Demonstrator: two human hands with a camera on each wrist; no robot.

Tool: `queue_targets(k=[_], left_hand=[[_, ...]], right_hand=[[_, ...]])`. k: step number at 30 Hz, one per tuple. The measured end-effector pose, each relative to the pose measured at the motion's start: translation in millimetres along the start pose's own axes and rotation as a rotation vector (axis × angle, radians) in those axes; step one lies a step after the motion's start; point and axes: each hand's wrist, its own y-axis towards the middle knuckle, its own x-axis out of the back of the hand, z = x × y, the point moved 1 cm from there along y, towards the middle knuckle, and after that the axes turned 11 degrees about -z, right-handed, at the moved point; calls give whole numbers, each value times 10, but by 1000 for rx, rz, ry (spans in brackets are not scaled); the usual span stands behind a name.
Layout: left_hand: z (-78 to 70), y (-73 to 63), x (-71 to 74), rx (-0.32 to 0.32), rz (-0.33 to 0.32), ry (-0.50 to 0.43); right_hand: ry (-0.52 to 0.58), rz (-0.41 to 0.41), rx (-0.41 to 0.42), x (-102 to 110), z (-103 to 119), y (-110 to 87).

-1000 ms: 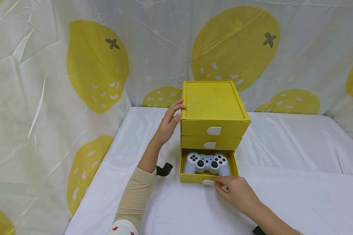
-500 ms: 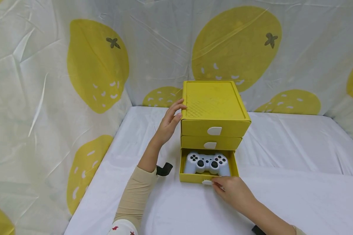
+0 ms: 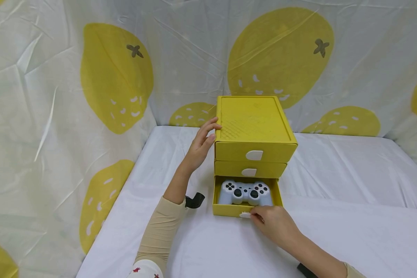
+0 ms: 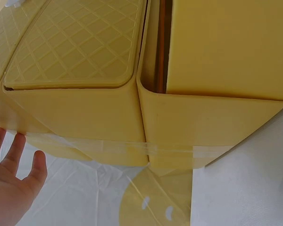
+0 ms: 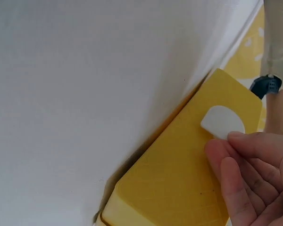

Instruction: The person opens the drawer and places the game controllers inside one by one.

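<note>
A yellow drawer unit stands on the white-covered table, its three drawers stacked, each with a white tab. The bottom drawer is pulled out, and a pale grey-blue game controller with black sticks lies inside. My right hand pinches the right edge of that drawer's white tab between thumb and finger. At the upper left side of the unit, my left hand has its fingers spread, fingertips at the top edge. In the left wrist view, those fingers lie against the yellow side wall.
White cloth with large printed lemons hangs behind and to the left. Clear tape runs across the unit's side. A black strap end sticks out from the left wrist. White cloth covers the table to the right.
My right hand has shifted slightly left along the tab, and its fingers have drawn closer together. The drawer stays pulled out, with the controller in it. My left hand has kept its place.
</note>
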Motion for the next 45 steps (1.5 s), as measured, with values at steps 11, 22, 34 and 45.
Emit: queue_targets(k=[11, 22, 34, 45], left_hand=[[0, -4, 2, -4, 1, -6], [-6, 1, 1, -3, 6, -9], [2, -3, -3, 19, 5, 10], [-6, -7, 3, 8, 9, 18]], right_hand=[[21, 7, -42, -5, -66, 57], [44, 73, -86, -10, -150, 140], [40, 65, -95, -49, -236, 241], [23, 70, -94, -90, -298, 299]])
